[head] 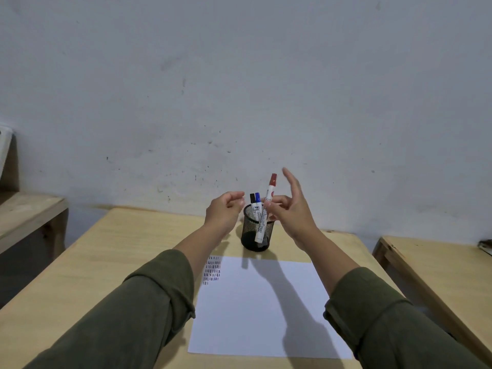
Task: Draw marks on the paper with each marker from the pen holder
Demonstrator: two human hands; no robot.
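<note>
A red-capped marker [266,209] is being pinched between thumb and finger of the right hand [290,211], the other fingers being held straight, in front of the black mesh pen holder [257,235]. Grey lettering is being shown along its white barrel but cannot be read surely. The left hand [223,211] is being held loosely curled, gripping nothing. Black-capped [253,202] and blue-capped [257,202] markers are being kept in the holder. Rows of short dashes [212,270] are being shown on the paper [253,310], on the desk [93,262]

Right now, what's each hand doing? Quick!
Left hand: fingers loosely curled, holding nothing, beside the pen holder.
Right hand: pinching the red marker, other fingers raised.
</note>
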